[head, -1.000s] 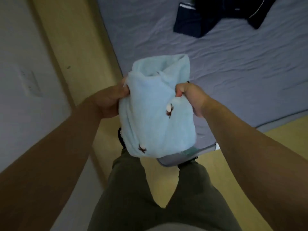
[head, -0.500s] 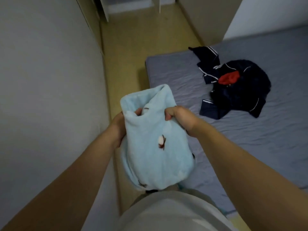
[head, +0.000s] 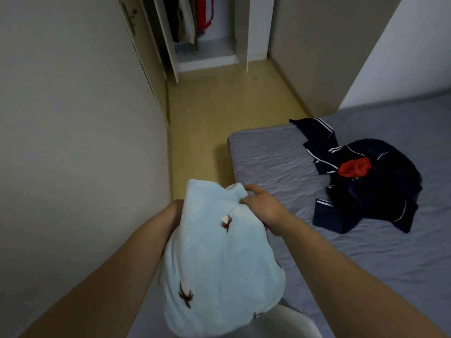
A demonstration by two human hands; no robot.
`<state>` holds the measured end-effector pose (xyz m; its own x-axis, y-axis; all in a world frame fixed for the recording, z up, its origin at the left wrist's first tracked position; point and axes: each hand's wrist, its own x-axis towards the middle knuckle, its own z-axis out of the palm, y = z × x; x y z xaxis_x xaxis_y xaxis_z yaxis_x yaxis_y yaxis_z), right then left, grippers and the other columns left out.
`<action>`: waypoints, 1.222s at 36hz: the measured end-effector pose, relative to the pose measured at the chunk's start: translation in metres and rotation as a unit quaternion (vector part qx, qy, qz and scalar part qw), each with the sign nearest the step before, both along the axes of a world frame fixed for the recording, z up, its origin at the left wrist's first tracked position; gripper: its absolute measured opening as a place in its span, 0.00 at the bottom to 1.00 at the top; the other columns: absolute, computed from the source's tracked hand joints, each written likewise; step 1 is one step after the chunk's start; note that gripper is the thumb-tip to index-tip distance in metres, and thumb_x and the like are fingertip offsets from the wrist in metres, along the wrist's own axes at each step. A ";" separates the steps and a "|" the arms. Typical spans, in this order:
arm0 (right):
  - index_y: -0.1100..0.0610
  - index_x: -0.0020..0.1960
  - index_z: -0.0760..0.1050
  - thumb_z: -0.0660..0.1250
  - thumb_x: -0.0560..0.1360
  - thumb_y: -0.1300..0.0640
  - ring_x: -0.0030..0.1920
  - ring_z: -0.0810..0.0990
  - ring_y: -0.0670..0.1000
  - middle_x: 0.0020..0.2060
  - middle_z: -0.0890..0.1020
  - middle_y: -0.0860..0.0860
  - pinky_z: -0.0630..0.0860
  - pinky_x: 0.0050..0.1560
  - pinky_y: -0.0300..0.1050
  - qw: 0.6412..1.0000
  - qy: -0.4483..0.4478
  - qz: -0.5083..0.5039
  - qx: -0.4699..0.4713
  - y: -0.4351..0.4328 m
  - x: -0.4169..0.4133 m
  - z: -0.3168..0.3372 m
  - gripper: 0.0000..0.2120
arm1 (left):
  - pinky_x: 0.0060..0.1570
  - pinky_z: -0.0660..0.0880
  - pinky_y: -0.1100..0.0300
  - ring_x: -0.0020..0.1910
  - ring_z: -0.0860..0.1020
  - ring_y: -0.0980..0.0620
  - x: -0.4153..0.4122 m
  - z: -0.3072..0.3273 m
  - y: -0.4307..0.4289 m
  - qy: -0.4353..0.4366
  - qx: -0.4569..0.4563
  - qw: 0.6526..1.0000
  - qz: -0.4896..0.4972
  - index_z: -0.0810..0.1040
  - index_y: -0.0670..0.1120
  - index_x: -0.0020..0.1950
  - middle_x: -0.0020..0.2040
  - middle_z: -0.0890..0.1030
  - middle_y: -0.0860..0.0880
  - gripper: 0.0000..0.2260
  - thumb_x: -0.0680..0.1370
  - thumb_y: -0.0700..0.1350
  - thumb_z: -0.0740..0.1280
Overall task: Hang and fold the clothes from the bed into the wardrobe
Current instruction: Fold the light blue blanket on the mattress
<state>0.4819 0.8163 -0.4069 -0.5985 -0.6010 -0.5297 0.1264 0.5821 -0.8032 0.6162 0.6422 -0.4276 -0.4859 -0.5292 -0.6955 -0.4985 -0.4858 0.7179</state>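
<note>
Grey bed (head: 280, 167) behind, fluffy pale-blue garment (head: 219, 259) hangs bundled, brown-embroidered.

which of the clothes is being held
The light blue fleece garment: the right hand pinches its top edge, the left hand is at its side. The navy clothes and red piece lie on the bed.
</note>
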 end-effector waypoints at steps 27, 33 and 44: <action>0.52 0.53 0.79 0.55 0.82 0.56 0.33 0.79 0.45 0.42 0.83 0.53 0.70 0.26 0.37 0.997 0.066 0.023 -0.012 -0.454 -0.399 0.034 0.13 | 0.21 0.71 0.70 0.26 0.81 0.59 -0.382 0.040 -0.451 -0.010 -0.127 0.988 -0.089 0.83 0.50 0.45 0.30 0.84 0.53 0.14 0.67 0.57 0.79; 0.41 0.59 0.76 0.61 0.68 0.23 0.48 0.86 0.49 0.49 0.86 0.45 0.83 0.45 0.49 0.998 -0.025 0.023 -0.050 -0.544 -0.497 0.087 0.29 | 0.36 0.77 0.62 0.39 0.85 0.56 -0.493 0.098 -0.559 0.079 -0.179 0.968 -0.156 0.86 0.55 0.43 0.42 0.87 0.54 0.24 0.56 0.68 0.79; 0.45 0.61 0.74 0.79 0.59 0.34 0.54 0.83 0.48 0.53 0.84 0.46 0.79 0.58 0.52 0.958 0.199 0.025 -0.203 -0.692 -0.712 0.136 0.35 | 0.39 0.77 0.66 0.40 0.83 0.62 -0.736 0.168 -0.715 0.168 -0.351 0.893 -0.227 0.86 0.54 0.46 0.42 0.86 0.59 0.21 0.63 0.68 0.77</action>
<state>-0.2301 0.1240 -0.2709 -0.6699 -0.7422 0.0183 -0.2572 0.2088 -0.9435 -0.1203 -0.0723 -0.2598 -0.8797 -0.4733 -0.0448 -0.2289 0.3392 0.9124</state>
